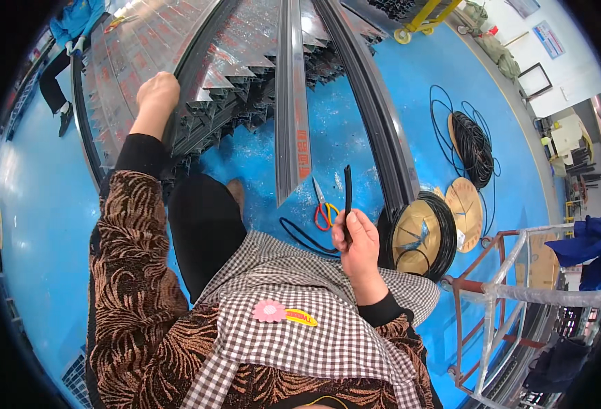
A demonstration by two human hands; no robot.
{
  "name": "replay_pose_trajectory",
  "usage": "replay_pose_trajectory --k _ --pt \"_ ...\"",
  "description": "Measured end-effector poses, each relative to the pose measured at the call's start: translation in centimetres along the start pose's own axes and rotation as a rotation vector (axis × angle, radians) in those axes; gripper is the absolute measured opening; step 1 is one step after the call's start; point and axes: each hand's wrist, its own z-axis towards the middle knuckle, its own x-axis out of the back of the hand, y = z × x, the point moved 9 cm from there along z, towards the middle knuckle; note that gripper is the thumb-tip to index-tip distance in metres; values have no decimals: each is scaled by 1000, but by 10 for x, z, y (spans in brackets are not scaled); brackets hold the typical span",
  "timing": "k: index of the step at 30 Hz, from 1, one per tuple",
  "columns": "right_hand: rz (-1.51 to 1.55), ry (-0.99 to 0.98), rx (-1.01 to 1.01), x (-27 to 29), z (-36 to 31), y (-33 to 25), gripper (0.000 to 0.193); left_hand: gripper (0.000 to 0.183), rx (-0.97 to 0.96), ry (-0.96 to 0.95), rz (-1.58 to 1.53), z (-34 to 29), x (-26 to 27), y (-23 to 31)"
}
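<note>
In my right hand (360, 247) a short length of black rubber strip (347, 183) is pinched between thumb and fingers, its free end pointing up and away from me. My left hand (158, 92) is closed in a fist at the edge of the stacked metal profiles (229, 58); what it grips, if anything, is hidden. Two long dark profiles stretch away in front of me, one silvery (291, 109) and one black and grooved (375, 109). Scissors (324, 208) with red and yellow handles lie below the silvery profile's near end, beside a loop of black strip (304, 240).
Reels of black strip (420, 235) stand at my right, with a loose coil (473, 148) farther off. A metal frame cart (502, 290) is at the lower right. Yellow wheeled equipment (423, 20) stands far ahead. Another person in blue (75, 24) is at the far left.
</note>
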Motion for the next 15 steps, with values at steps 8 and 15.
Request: replay_pose_trajectory --k 8,15 --pt "-4 13 0 11 -8 -1 18 34 -37 -34 68 5 3 33" --pt "-27 11 10 24 -5 -1 18 35 -12 34 102 73 -8 -3"
